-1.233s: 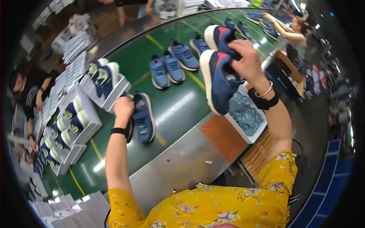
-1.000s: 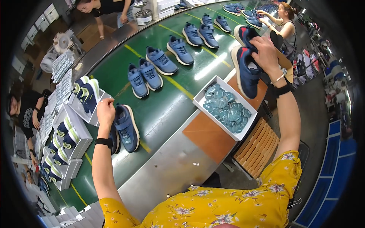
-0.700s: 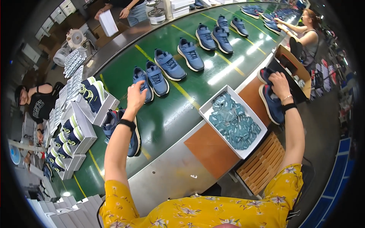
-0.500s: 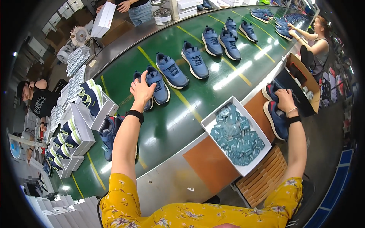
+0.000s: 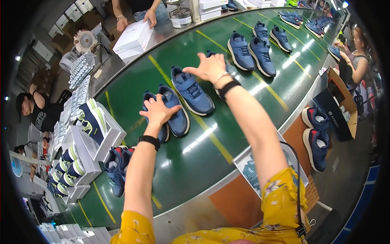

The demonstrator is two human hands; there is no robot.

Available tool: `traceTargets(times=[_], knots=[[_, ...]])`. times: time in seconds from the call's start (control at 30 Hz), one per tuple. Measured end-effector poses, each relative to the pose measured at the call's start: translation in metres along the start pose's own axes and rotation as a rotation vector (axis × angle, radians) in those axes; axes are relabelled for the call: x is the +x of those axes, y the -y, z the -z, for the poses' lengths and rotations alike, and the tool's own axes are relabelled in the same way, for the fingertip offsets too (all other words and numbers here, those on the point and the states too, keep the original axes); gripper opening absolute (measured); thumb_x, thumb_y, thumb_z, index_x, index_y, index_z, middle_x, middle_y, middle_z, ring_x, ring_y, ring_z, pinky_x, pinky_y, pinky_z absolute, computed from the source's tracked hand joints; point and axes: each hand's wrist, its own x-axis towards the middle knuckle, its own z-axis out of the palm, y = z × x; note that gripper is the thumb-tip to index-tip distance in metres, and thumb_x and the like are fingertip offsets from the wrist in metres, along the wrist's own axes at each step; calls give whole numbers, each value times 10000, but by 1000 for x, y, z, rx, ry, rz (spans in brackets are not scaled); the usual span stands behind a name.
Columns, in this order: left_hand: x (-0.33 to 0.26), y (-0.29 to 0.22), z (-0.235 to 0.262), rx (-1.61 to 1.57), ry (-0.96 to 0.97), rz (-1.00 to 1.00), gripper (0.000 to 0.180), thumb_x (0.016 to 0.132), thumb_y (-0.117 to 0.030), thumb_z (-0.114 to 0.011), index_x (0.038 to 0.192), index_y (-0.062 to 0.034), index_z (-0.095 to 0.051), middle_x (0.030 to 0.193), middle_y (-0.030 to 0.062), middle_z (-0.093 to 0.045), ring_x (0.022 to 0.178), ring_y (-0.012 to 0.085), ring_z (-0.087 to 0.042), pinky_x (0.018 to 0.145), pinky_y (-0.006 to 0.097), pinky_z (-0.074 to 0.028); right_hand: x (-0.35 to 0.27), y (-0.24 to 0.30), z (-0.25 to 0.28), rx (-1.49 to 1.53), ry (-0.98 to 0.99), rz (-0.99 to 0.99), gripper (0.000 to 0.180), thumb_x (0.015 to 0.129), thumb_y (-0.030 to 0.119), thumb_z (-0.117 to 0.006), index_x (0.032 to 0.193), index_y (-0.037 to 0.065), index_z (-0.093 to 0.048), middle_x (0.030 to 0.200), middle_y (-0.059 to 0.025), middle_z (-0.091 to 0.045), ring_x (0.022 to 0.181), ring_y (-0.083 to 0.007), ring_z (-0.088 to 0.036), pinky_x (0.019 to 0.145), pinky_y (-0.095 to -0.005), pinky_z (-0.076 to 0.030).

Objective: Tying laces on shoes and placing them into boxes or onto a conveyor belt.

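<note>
Reaching over the green conveyor belt [image 5: 191, 162], the left hand [image 5: 157, 110] lies flat, fingers spread, pressing down on a pair of blue sneakers [image 5: 168, 112], seemingly steadying them, while the right hand [image 5: 209, 67] hovers open and empty above another blue sneaker [image 5: 193, 90] farther along.

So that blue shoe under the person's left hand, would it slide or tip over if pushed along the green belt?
The blue shoe would probably slide rather than tip: it sits flat on a wide pale sole, and the green belt looks smooth and shiny. It likely feels light, being a small sports shoe. The upper looks soft, so it may give a little under the left hand.
</note>
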Motion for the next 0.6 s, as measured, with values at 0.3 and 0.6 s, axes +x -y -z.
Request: traceTargets(times=[0.3,0.6], knots=[[-2,-6,-4,-61,-73,35,913,639,-492,-849,1368,-50,-523,1367,198,-529,1354,364,-373,1056,721,-204,47,34,-38,12,367,-125,388,879,389,-595,1153,168,-760,1264,-123,-695,1202,-292,-646,1094,-462,-340],[-81,44,35,-500,-396,-235,603,602,-367,-890,1079,-101,-634,1124,111,-611,1230,309,-446,1062,453,-321,-69,-1,46,382,-33,139,318,764,369,-648,884,109,-786,798,-189,-708,791,-367,-703,758,-448,-556]])
